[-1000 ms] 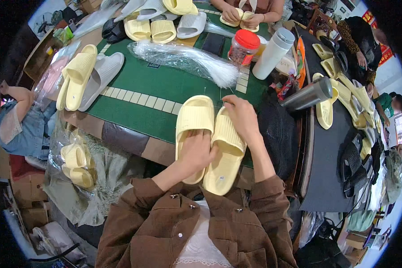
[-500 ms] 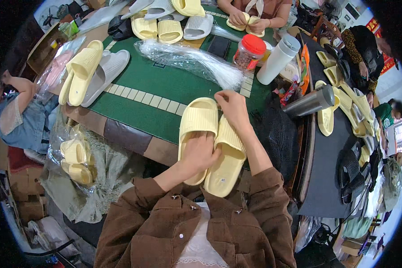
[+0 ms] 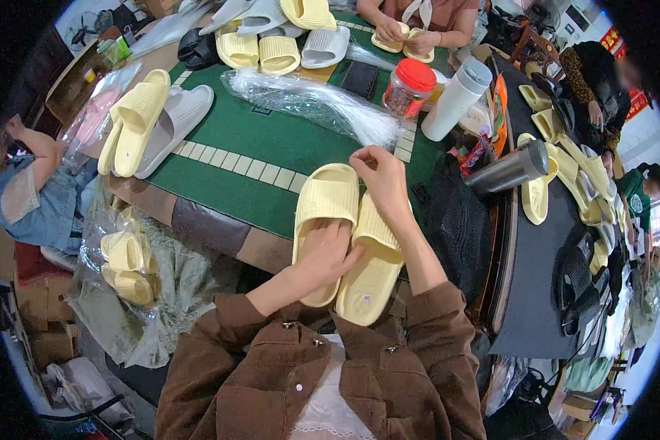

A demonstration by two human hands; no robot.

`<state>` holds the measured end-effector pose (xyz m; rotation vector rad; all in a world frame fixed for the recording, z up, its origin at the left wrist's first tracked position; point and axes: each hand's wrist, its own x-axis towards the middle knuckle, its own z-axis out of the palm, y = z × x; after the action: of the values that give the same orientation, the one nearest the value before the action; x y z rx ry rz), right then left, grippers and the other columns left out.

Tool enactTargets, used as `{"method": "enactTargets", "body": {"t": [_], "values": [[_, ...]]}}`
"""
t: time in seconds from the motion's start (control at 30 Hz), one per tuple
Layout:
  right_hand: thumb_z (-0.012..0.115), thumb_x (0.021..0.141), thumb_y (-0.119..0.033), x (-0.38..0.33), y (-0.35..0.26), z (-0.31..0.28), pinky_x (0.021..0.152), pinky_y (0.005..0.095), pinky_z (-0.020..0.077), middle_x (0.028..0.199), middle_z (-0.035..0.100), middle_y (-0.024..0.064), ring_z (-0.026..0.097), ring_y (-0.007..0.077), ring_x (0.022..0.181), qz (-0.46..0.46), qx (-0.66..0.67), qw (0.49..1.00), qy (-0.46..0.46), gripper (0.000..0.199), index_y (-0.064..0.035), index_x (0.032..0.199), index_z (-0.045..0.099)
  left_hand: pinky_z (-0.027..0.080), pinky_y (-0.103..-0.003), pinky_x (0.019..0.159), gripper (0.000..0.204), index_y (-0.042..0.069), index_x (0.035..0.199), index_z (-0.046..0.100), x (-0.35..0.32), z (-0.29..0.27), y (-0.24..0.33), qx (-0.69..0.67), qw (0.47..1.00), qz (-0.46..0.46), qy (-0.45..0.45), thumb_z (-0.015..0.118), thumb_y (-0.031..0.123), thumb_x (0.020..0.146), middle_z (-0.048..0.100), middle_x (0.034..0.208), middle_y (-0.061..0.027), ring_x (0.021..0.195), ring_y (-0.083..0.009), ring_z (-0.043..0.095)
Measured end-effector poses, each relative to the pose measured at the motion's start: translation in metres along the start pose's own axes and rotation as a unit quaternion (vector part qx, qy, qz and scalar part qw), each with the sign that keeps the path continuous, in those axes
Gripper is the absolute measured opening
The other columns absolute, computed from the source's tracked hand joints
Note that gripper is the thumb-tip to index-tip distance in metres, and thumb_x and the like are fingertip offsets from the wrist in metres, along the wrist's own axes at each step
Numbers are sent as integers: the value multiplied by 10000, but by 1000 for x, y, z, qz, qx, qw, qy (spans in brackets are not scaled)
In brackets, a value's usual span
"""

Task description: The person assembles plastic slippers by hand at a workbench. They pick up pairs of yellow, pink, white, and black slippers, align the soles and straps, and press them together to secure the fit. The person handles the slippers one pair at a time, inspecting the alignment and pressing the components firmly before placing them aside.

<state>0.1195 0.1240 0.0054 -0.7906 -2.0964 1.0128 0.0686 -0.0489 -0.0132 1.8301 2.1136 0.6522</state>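
At the table's near edge, a pair of pale yellow ribbed slide slippers stands side by side, toes away from me. My left hand (image 3: 321,257) has its fingers inside the left slipper (image 3: 327,192), under the strap, and its thumb against the right slipper (image 3: 368,287), gripping both together. My right hand (image 3: 383,176) is at the toe end, over the right slipper, thumb and forefinger pinched. Whatever lies in that pinch is too small to make out. Beyond the slippers, a bundle of thin whitish strands (image 3: 315,103) lies in clear plastic on the green tabletop (image 3: 227,192).
More yellow slippers (image 3: 136,121) and grey slippers (image 3: 187,117) lie at the left, with a pile at the back. A red-lidded jar (image 3: 409,86), a white bottle (image 3: 456,101) and a steel tumbler (image 3: 510,172) stand at the right. Across the table, a person's hands (image 3: 407,42) hold slippers.
My hands and the slipper pair stay almost in place. My right hand has shifted very slightly, its fingers still pinched at the toe end.
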Motion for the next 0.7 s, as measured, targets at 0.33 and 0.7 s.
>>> {"method": "enactTargets", "body": {"t": [0.33, 0.7], "values": [[559, 946, -62, -35, -14, -24, 682, 220, 488, 868, 671, 29, 621, 81, 754, 108, 195, 975, -25, 126, -5, 1009, 652, 507, -399, 763, 257, 31, 1111, 603, 28, -76, 7, -59, 989, 90, 105, 602, 151, 884, 612, 1004, -151, 891, -315, 634], [530, 953, -46, -36, 25, -10, 691, 226, 484, 886, 659, 26, 601, 74, 759, 114, 243, 963, 11, 136, 6, 1040, 621, 521, -372, 781, 245, -5, 1147, 596, 105, -12, -27, -227, 955, 122, 148, 552, 85, 923, 661, 1009, -167, 910, -303, 657]]}}
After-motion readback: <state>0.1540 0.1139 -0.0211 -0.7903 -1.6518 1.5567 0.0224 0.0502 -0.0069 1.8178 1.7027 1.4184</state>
